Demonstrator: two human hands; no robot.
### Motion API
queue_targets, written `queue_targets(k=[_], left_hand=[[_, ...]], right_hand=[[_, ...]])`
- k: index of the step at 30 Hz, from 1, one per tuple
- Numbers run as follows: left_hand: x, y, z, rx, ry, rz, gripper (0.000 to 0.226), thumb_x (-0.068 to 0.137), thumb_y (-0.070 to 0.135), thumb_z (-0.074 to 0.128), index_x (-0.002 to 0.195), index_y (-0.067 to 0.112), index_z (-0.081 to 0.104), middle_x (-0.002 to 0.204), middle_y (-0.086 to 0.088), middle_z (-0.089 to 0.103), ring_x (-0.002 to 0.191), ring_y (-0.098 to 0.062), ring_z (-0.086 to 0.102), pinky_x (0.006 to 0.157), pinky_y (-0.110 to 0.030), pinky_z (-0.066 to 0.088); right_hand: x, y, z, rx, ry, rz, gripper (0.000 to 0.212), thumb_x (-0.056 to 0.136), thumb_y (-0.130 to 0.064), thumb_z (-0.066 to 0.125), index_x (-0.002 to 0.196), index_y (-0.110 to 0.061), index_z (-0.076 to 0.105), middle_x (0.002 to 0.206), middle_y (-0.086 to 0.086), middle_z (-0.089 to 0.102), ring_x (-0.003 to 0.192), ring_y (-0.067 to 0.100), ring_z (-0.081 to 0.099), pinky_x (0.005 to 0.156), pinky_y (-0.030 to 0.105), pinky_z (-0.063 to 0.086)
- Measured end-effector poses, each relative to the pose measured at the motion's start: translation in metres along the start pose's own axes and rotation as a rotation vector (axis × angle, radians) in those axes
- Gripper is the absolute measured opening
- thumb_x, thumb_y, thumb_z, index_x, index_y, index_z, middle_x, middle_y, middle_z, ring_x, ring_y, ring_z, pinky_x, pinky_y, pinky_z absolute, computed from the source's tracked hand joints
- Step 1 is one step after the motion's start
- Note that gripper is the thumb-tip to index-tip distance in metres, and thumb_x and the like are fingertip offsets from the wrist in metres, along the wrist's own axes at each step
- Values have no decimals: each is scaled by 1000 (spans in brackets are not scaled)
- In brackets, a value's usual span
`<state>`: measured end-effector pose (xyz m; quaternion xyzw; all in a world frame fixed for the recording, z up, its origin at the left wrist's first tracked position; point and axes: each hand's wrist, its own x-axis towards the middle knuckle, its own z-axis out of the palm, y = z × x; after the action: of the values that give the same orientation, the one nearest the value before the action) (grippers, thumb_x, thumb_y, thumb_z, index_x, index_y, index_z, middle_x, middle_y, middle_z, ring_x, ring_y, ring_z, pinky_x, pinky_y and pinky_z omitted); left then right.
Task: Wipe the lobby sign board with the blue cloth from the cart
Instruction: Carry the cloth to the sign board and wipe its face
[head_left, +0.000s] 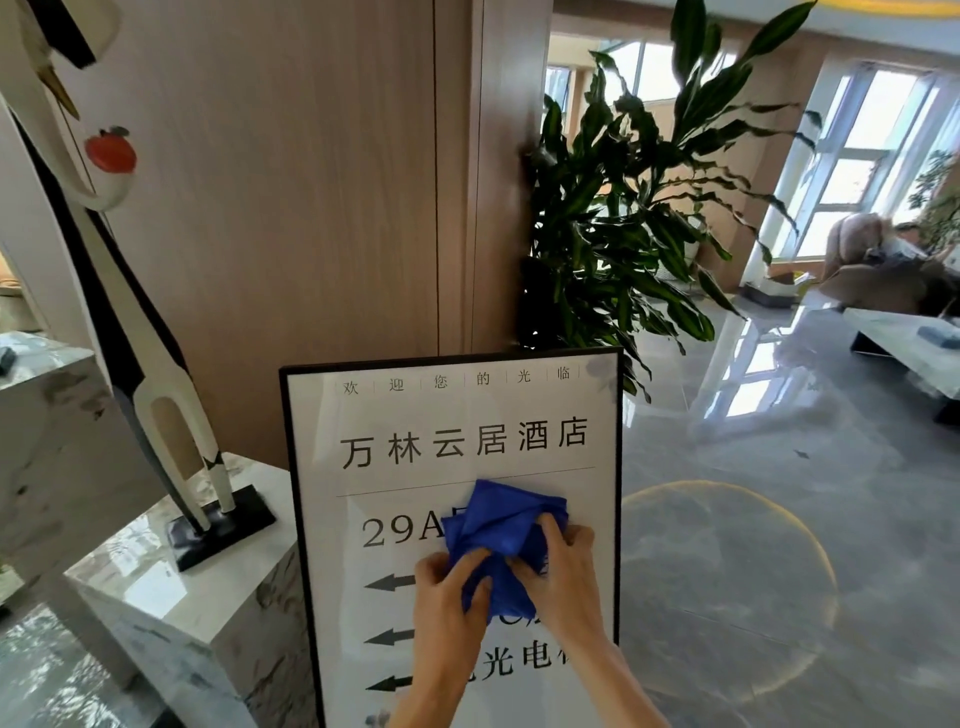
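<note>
Head view shows both hands, left hand and right hand, fingers clamped on the blue cloth bunched at the sign board centre, so wiping seems underway; next, sweep toward 12 o'clock.

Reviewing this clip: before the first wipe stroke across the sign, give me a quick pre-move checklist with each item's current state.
1. Blue cloth in hand: ok, left hand and right hand both grip it.
2. Cloth bunched into a pad: ok, though loosely.
3. Cloth against the sign board: cannot tell, contact not visible.
4. Board face unobstructed: ok.
5. Board stable on its support: cannot tell, base out of view.
6. Crane sculpture apart from the board: ok.
</note>
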<state>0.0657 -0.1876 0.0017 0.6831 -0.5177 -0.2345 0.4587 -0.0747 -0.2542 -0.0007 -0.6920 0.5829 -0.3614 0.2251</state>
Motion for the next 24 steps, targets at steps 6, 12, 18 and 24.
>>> queue_targets(k=[6,12,18,24], left_hand=[[9,12,-1,-158,-63,-142,57,92,5,61,136,41,50,82,-7,66,69,-15,64,59,-19,57],[8,18,-11,-320,-110,-186,60,88,0,67,122,46,50,98,8,67,75,0,67,60,-12,53],[5,14,-29,-458,-220,-242,63,81,-18,61,117,34,67,122,3,66,109,-24,67,85,-42,62],[0,21,-52,-185,-220,-136,53,75,-15,69,109,26,70,105,5,70,100,-17,67,76,-13,54]], right_hand=[[0,4,-12,118,-66,54,42,87,-24,71,124,-32,51,110,-10,47,98,9,58,72,9,47],[-2,-1,-26,101,-152,-55,51,83,-18,72,125,-39,53,118,-10,55,105,4,58,91,16,50],[-7,-4,-49,115,-265,-88,32,87,-10,66,110,-32,70,99,-4,75,86,3,67,84,33,56],[-19,-16,-74,210,-421,-22,43,92,-5,65,132,-21,61,129,-6,63,119,9,60,102,35,52]])
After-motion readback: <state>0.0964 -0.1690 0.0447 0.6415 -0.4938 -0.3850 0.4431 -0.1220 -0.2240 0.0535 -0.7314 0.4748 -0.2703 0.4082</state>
